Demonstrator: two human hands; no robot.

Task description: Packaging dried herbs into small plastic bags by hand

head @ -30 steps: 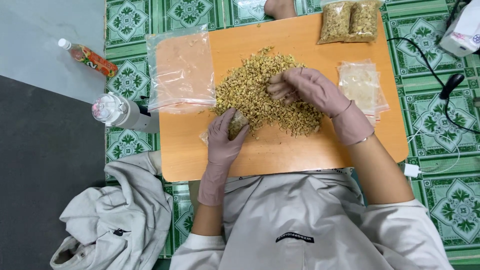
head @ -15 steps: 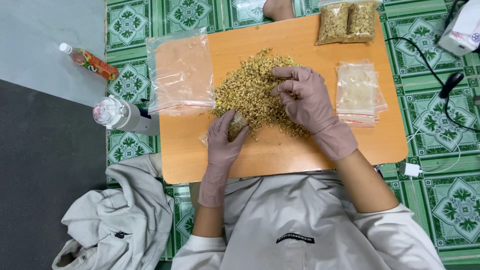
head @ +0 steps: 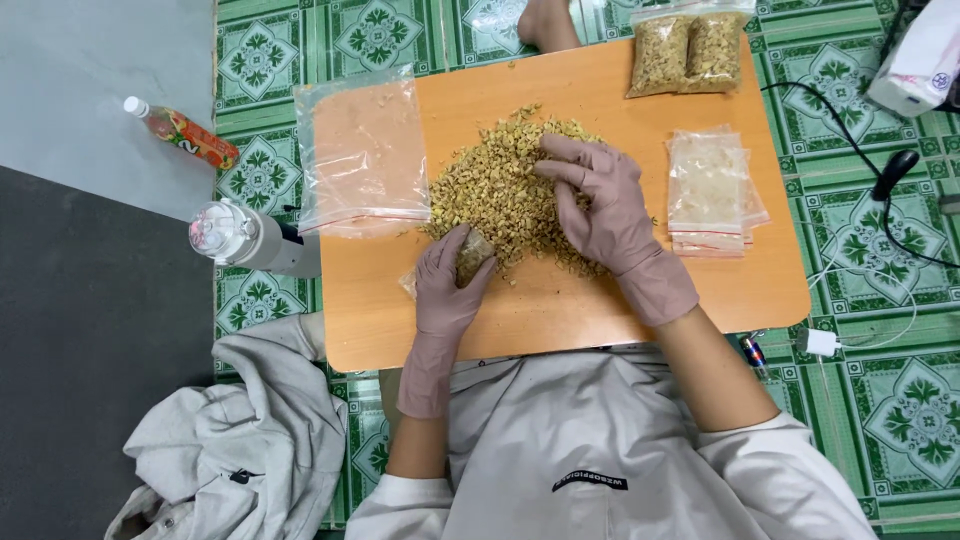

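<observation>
We see an orange wooden surface (head: 560, 310) lying on a green patterned floor (head: 900, 400), and we take its contents from largest down. A heap of chopped, yellowish dried pieces (head: 490, 185) fills the middle of the surface, spreading toward the far edge. By the left edge lies a big empty clear bag (head: 358, 150), flat, overhanging that edge a little. Near the right edge sits a stack of small empty clear bags (head: 708, 190), and at the far right corner two filled bags (head: 688, 52) lie side by side.

The right hand (head: 605, 205), in a pinkish glove, rests palm down on the right side of the heap; its fingers (head: 565, 160) are spread and lightly curled into the pieces, gripping nothing that we can make out. The left hand (head: 448, 285), gloved the same, sits at the heap's near edge, its fingers (head: 483, 278) closed around a small clear bag (head: 470, 255) partly filled with the same pieces; the thumb presses it from the far side.

Off the surface, on the floor to the left, a clear lidded jug (head: 240, 235) touches the left edge, a small drink bottle (head: 180, 132) lies further out, and a grey jacket (head: 240, 440) is crumpled near the near-left corner.
</observation>
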